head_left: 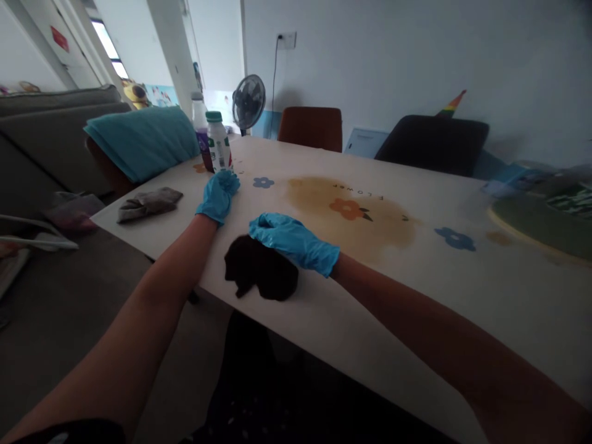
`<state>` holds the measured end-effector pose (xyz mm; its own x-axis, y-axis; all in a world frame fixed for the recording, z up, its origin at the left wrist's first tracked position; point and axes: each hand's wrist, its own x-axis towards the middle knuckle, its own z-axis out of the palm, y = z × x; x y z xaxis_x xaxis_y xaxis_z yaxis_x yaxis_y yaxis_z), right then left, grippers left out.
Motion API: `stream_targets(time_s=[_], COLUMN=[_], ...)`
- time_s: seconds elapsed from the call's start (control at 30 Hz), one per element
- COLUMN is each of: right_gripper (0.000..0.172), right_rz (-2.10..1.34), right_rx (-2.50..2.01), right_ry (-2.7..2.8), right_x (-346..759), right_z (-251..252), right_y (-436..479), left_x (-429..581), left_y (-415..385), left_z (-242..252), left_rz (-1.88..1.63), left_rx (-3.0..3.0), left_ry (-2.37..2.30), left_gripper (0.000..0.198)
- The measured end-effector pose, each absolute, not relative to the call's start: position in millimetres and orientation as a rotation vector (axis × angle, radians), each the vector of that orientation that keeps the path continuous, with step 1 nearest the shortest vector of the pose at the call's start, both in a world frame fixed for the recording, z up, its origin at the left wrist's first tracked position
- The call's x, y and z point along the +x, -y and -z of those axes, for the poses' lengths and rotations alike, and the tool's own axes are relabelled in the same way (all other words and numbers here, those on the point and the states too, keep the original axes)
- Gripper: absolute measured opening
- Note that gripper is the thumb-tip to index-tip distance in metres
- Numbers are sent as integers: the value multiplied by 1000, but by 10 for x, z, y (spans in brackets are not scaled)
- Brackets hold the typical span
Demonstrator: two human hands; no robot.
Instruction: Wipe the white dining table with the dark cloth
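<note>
R hand (293,240) on dk cloth (268,277), grip: can't tell. L hand (218,196) curled, can't tell if clamped; white btl (218,145) just beyond it, grey cloth (150,204) to its left.

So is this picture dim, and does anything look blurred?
Head view: dim overall, the window by far brightest; head view: the dark cloth at the right hand shows little detail; head view: the green mat near the right edge looks blurred.
</note>
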<state>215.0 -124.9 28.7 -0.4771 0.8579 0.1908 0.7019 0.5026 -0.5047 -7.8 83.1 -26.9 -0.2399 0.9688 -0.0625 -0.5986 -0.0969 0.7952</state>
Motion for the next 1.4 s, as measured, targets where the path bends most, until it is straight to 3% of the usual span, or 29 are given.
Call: stream_targets(time_s=[0.2, 0.43, 0.7, 0.97, 1.4], right_gripper=[48, 35, 56, 45, 46], right_rz=[-325, -28, -251, -306, -193], right_rx=[-1281, -874, -1264, -1386, -1089], right_ry=[2180, 2721, 2704, 2552, 2642], right_x=[2025, 1838, 1430, 1053, 1505], right_z=[-168, 36, -32, -125, 71], right_y=[1260, 1777, 938, 140, 1059], left_x=[-48, -29, -108, -189, -407], left_y=[-763, -786, -835, -854, -653], left_z=[211, 198, 170, 92, -227], left_rz=[-1639, -1624, -1609, -1650, -1606], left_rx=[548, 471, 402, 416, 348], left_ry=[-841, -807, -795, -757, -684], left_gripper=[25, 16, 21, 23, 32])
